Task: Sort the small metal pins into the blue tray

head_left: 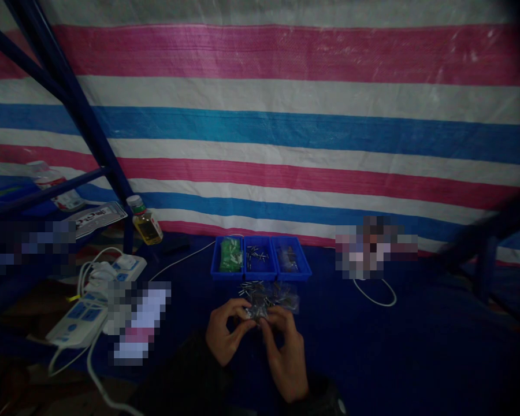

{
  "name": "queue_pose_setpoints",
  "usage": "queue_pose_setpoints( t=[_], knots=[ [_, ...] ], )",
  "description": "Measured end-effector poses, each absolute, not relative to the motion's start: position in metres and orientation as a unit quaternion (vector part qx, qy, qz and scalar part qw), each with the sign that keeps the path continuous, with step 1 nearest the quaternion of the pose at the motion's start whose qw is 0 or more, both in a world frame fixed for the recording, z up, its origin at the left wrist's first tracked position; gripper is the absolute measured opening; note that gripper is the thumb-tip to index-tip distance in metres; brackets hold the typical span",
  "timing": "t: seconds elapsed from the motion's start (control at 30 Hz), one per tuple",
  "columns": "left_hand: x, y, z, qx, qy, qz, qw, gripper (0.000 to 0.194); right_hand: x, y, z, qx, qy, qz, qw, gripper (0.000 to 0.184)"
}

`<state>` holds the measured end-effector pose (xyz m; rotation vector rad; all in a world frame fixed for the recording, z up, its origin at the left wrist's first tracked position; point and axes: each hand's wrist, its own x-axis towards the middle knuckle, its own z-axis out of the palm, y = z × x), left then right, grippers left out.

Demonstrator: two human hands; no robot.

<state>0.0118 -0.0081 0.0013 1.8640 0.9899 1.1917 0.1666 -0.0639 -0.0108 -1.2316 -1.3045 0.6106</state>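
Striped tarp [286,55] behind blue table [385,358]: power strip [65,332] leftmost, then left hand [225,332] pinching a clear bag [257,312] (too dim to see inside) near blue trays [260,276], right hand [286,355] pinching it too, likely a bag-handling step, next move calling for steady grip.

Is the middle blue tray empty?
No, not empty: small metal pieces lie scattered inside the middle tray.
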Motion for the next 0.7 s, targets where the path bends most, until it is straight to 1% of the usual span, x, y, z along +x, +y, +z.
queue_pose_setpoints(
  t=[0.07,0.2,0.3,0.4,0.6,0.7],
  knots=[
    [0.0119,-0.0078,0.0033,0.733,0.370,0.456,0.342,0.010,0.1662,-0.0638,-0.0096,-0.520,-0.567,0.251,0.587,0.021],
    [0.0106,-0.0051,0.0087,0.770,0.322,0.439,0.333,0.021,0.1694,-0.0651,-0.0035,-0.518,-0.594,0.218,0.575,0.022],
    [0.0088,-0.0022,0.0080,0.777,0.305,0.447,0.322,0.025,0.1730,-0.0669,-0.0011,-0.518,-0.598,0.217,0.571,0.026],
    [0.0075,0.0004,0.0045,0.777,0.307,0.453,0.310,0.022,0.1738,-0.0669,-0.0031,-0.515,-0.604,0.216,0.569,0.028],
    [0.0081,0.0013,0.0055,0.777,0.307,0.470,0.284,0.011,0.1704,-0.0634,-0.0074,-0.517,-0.608,0.225,0.560,0.018],
    [0.0092,-0.0006,0.0082,0.776,0.319,0.472,0.271,0.010,0.1705,-0.0625,-0.0062,-0.513,-0.613,0.219,0.559,0.019]
  ],
)
